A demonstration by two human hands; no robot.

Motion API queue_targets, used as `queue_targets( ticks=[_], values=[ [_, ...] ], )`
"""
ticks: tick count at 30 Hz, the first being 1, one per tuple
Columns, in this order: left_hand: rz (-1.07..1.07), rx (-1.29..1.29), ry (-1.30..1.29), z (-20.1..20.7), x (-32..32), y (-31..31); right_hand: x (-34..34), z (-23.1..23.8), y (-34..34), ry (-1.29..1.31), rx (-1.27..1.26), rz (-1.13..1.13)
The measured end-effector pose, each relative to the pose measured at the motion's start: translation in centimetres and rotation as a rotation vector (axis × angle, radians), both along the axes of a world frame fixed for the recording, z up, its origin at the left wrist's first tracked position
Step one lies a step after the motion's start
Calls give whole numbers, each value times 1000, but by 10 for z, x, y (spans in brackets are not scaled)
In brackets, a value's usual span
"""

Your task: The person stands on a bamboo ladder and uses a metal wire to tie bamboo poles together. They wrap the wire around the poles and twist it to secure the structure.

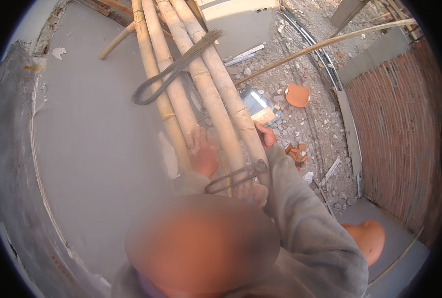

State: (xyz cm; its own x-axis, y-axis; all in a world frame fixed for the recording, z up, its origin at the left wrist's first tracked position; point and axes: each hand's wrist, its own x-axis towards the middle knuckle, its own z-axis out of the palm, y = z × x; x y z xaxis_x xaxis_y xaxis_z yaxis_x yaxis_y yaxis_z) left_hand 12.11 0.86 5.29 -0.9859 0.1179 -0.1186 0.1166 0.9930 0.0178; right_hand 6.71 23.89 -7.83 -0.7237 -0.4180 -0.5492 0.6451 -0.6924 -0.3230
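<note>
Bamboo poles (pixel 201 89), four or so in a bundle, run from the top of view down toward my chest, long axis nearly in line with my gaze, leaning a little to the right as they come near. All places below are relative to this bundle.

Left hand (pixel 203 154): lies flat on the bundle's left side, fingers spread and apart, palm against a pole, not clamped.

Right hand (pixel 265 135): at the bundle's right edge, fingers curled round the outermost pole from behind; looks closed on it, though the pole hides the fingertips.

Wire loop (pixel 236 176): dark, crosses the bundle just below both hands, nearer me. Right hand is slightly nearer its twisted end.

Second wire coil (pixel 174 69) lies across the bundle farther up, well apart from both hands.

Rubble ground (pixel 310 124) to the bundle's right; grey plastered wall (pixel 96 149) to its left.
</note>
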Motion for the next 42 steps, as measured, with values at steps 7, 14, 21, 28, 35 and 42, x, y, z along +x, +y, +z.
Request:
queue_targets(
  ticks=[7, 14, 21, 28, 35, 42],
  values=[
    [-235, -516, -387, -12, -43, 13, 4, 1, 0, -39, -5, -30],
    [-46, -191, -555, -32, -45, 4, 5, -2, 2, -4, -34, 3],
    [-34, -63, -26, -5, -30, 3, 4, -6, 4, -20, 13, 37],
    [-132, 467, 194, 4, -33, 40, 4, -2, 3, -61, 62, 53],
    [-410, 455, 160, -23, -78, 49, 3, 5, 4, -61, -7, 44],
    [-260, 555, 239, -32, -71, 61, -2, 7, 10, -70, 147, 150]
  ],
)
